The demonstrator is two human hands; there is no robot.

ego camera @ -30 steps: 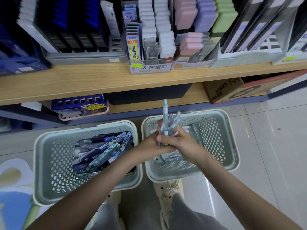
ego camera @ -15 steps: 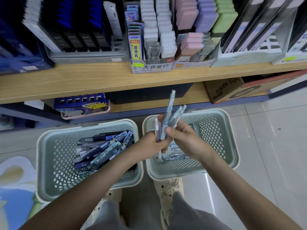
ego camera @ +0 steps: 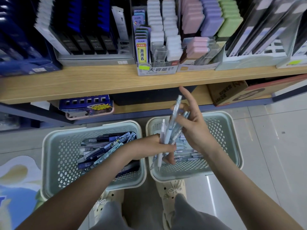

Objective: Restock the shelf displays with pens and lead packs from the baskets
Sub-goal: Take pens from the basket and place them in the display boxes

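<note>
Pens [ego camera: 169, 137] upright between hands; left hand [ego camera: 146, 146] grips bottoms, right hand [ego camera: 197, 131] pinches tops.

Head camera looks steeply down, close over the baskets [ego camera: 93, 183] and shelf [ego camera: 99, 83].

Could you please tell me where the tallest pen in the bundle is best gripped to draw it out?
Pinch the tallest pen on its upper barrel, coming from the right side, where the right hand sits. That end stands clear above the other pens, while its lower part is clamped in the left hand. Pull up along its tilt.
</note>
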